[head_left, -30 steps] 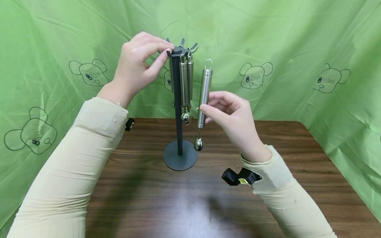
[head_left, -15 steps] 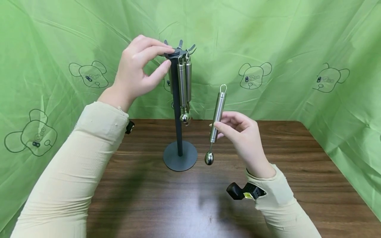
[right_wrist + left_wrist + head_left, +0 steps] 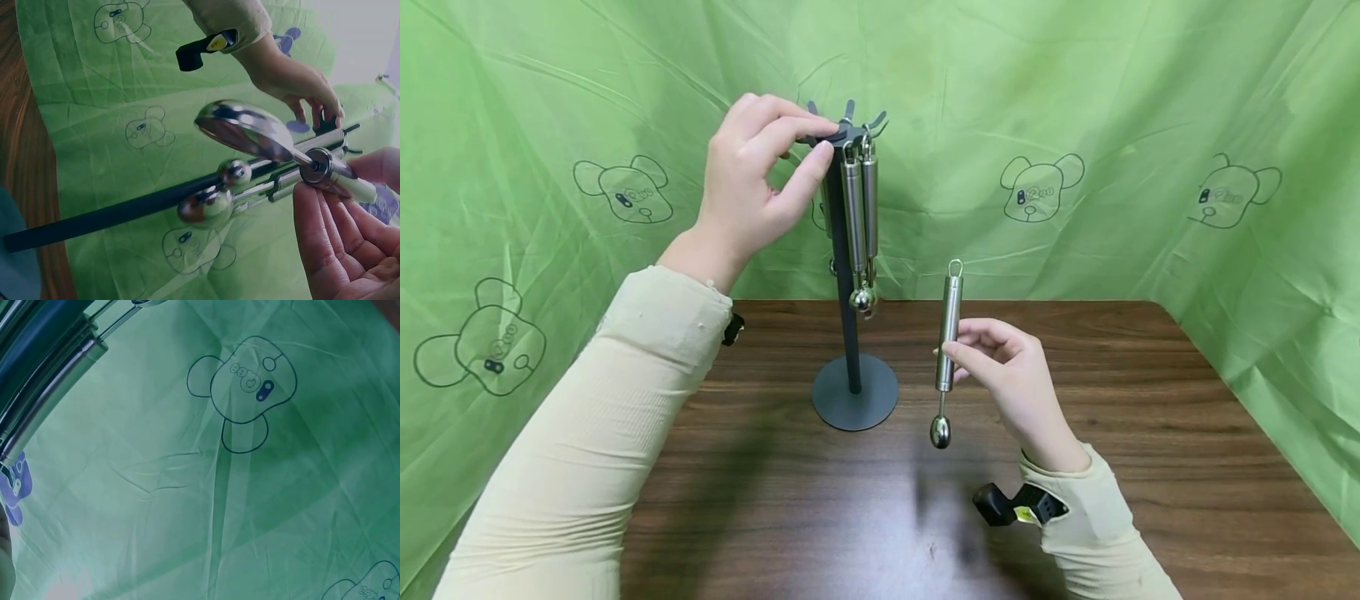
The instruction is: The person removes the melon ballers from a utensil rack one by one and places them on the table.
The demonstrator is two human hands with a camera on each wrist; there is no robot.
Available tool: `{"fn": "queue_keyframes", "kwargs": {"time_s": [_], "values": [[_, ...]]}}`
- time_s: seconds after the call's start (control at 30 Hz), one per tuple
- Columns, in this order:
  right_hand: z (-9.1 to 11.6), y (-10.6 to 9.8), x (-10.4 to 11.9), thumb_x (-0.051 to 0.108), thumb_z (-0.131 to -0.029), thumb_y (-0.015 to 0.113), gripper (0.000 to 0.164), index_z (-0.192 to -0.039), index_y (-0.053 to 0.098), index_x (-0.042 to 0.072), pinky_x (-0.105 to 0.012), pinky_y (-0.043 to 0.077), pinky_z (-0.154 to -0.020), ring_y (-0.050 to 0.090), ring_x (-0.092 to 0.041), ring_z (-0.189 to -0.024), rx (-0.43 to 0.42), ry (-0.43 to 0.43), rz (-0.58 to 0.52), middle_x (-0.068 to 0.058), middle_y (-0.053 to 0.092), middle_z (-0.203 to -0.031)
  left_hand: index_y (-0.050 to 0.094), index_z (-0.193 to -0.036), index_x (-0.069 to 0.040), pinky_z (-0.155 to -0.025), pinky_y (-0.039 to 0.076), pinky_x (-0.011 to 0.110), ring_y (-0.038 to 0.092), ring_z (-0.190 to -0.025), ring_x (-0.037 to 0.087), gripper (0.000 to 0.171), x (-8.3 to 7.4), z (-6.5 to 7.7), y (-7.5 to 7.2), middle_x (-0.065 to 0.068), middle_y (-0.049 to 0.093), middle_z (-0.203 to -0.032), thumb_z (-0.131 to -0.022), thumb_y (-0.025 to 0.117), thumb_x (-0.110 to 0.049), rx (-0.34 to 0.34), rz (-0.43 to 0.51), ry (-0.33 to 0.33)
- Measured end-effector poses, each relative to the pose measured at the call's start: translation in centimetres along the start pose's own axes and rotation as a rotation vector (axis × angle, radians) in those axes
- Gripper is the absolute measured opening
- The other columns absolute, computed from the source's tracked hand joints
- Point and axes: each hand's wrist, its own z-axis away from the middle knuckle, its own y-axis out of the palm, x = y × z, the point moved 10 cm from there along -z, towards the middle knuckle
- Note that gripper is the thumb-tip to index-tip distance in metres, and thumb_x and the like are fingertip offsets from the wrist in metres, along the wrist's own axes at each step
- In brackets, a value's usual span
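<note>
My right hand (image 3: 1007,375) pinches the metal handle of a melon baller (image 3: 950,333) between thumb and fingers, right of a dark grey hanging stand (image 3: 853,400). The melon baller is nearly upright, hanging loop up and shiny oval scoop down, above the table. Up close in the right wrist view, the scoop (image 3: 244,128) shows its hollow bowl. My left hand (image 3: 756,171) holds the top of the stand with thumb and fingertips, beside its upturned hooks. Similar metal-handled scoops (image 3: 859,208) hang from the hooks; some are partly hidden behind the post.
The stand rests by its round base on a dark wood-grain table (image 3: 775,500). Green cloth (image 3: 940,83) with printed bear faces encloses the back and sides. Beyond the table's back edge, the cloth rises close behind the stand.
My right hand has moved down and slightly right with the melon baller, away from the hanging ones. My left hand stays on the stand's top, which has shifted slightly left.
</note>
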Motion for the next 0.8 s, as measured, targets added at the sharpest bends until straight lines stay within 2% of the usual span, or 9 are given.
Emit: {"fn": "queue_keyframes", "kwargs": {"time_s": [0.2, 0.37, 0.63, 0.8], "values": [[0.3, -0.9, -1.5, -0.006, -0.085, 0.066, 0.014, -0.096, 0.069, 0.003, -0.031, 0.059, -0.063, 0.065, -0.011, -0.064, -0.031, 0.028, -0.002, 0.004, 0.068, -0.076, 0.076, -0.096, -0.003, -0.072, 0.035, 0.025, 0.050, -0.075, 0.026, 0.025, 0.1, -0.2, 0.0, 0.014, 0.070, -0.087, -0.092, 0.060, -0.022, -0.030, -0.021, -0.027], [0.5, -1.3, -2.9, -0.005, -0.086, 0.066, 0.015, -0.096, 0.069, 0.005, -0.031, 0.059, -0.062, 0.066, -0.011, -0.062, -0.035, 0.052, -0.004, 0.004, 0.068, -0.076, 0.077, -0.093, -0.005, -0.070, 0.034, 0.021, 0.049, -0.073, 0.027, 0.024, 0.1, -0.2, 0.1, 0.013, 0.069, -0.084, -0.090, 0.060, -0.022, -0.054, -0.022, -0.049], [0.8, -1.6, -5.6, -0.003, -0.087, 0.065, 0.013, -0.095, 0.069, 0.006, -0.028, 0.058, -0.062, 0.068, -0.010, -0.063, -0.029, 0.142, -0.030, 0.006, 0.070, -0.075, 0.076, -0.091, -0.005, -0.068, 0.033, 0.023, 0.048, -0.068, 0.023, 0.027, 0.2, -0.5, 0.3, 0.010, 0.071, -0.084, -0.091, 0.058, -0.025, -0.030, -0.073, -0.068], [0.8, -1.8, -7.1, -0.001, -0.087, 0.065, 0.012, -0.097, 0.069, 0.005, -0.026, 0.058, -0.062, 0.068, -0.010, -0.064, -0.040, 0.189, -0.040, 0.006, 0.069, -0.075, 0.076, -0.090, -0.005, -0.066, 0.034, 0.026, 0.049, -0.068, 0.024, 0.028, 0.1, -0.6, 0.1, 0.010, 0.072, -0.084, -0.091, 0.057, -0.025, -0.051, -0.077, -0.082]]}}
